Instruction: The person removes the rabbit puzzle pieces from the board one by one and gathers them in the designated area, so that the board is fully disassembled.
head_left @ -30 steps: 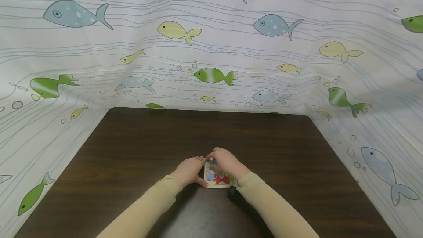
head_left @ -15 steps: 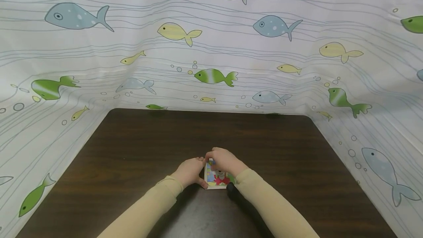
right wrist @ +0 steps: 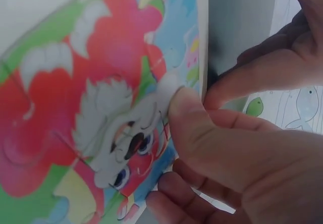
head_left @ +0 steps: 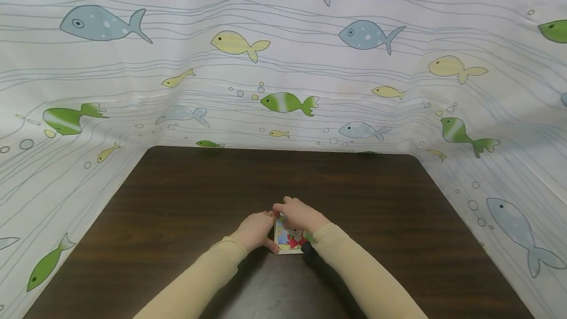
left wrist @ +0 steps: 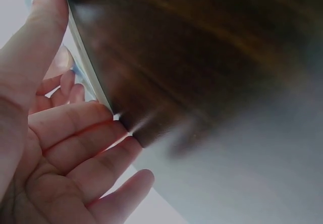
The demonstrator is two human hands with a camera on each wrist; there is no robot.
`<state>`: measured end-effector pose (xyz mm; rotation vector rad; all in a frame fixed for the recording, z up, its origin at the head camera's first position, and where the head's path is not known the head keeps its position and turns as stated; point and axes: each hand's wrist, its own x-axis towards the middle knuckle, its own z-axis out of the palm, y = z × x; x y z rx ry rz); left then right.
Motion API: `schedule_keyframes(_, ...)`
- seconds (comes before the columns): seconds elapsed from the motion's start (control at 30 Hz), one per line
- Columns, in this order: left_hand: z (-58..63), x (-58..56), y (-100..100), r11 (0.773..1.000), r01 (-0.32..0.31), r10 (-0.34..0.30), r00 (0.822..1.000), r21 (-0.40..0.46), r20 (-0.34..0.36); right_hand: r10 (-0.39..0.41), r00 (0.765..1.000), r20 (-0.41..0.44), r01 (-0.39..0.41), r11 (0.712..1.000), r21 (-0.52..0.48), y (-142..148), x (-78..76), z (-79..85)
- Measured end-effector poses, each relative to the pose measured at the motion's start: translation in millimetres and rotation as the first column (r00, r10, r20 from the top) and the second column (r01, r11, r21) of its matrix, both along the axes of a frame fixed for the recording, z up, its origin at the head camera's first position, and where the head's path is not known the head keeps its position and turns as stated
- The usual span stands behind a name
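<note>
A small square jigsaw puzzle (head_left: 294,241) with a pale border lies on the table, showing a red-clad cartoon animal. My left hand (head_left: 254,233) rests along its left edge, thumb at the near corner and fingers at the far corner. The left wrist view shows those fingers (left wrist: 88,156) nearly straight, their tips against the tabletop beside the puzzle's edge (left wrist: 90,72). Over the upper-left part, my right hand (head_left: 302,214) puts its thumb (right wrist: 189,120) on the picture, with its other fingers bent around the border. Whatever lies directly beneath that thumb is hidden.
The dark wood-grain table (head_left: 212,186) is enclosed at the back and sides by a white curtain (head_left: 283,63) printed with fish. A black rounded object (head_left: 308,251) sits beneath the right wrist, overlapping the puzzle's near right corner.
My right hand has shifted slightly left toward the puzzle's far left corner, and the black object under the wrist moved with it. The left hand stays at the left edge.
</note>
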<state>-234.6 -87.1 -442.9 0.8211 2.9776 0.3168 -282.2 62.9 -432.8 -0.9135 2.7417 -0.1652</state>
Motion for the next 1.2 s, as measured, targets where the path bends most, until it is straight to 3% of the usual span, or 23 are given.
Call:
schedule_keyframes(0.2, 0.9, 0.1, 1, 1.000, -0.001, 0.001, 1.000, -0.028, -0.006, -0.011, 0.999, 0.034, 0.011, 1.000, -0.008, 1, -1.5, -1.1)
schedule_keyframes(0.6, 0.5, 0.7, 1, 0.998, -0.005, 0.004, 1.000, -0.062, -0.010, 0.023, 0.998, -0.061, -0.022, 1.000, 0.020, -1, 1.7, -1.3)
schedule_keyframes(0.83, 0.4, 0.7, 0, 0.997, -0.008, 0.009, 1.000, -0.075, 0.005, -0.008, 1.000, 0.001, 0.008, 0.996, -0.088, 4, -1.9, -4.4)
schedule_keyframes(1.03, -0.3, 0.2, 0, 0.995, -0.033, 0.034, 0.999, -0.093, 0.010, 0.014, 0.998, 0.057, -0.003, 0.980, -0.198, 10, -5.3, -3.7)
schedule_keyframes(1.2, 1.8, 2.5, 0, 0.996, -0.025, 0.026, 1.000, -0.088, 0.010, -0.018, 0.995, 0.094, 0.043, 0.962, -0.270, 13, -8.4, -5.9)
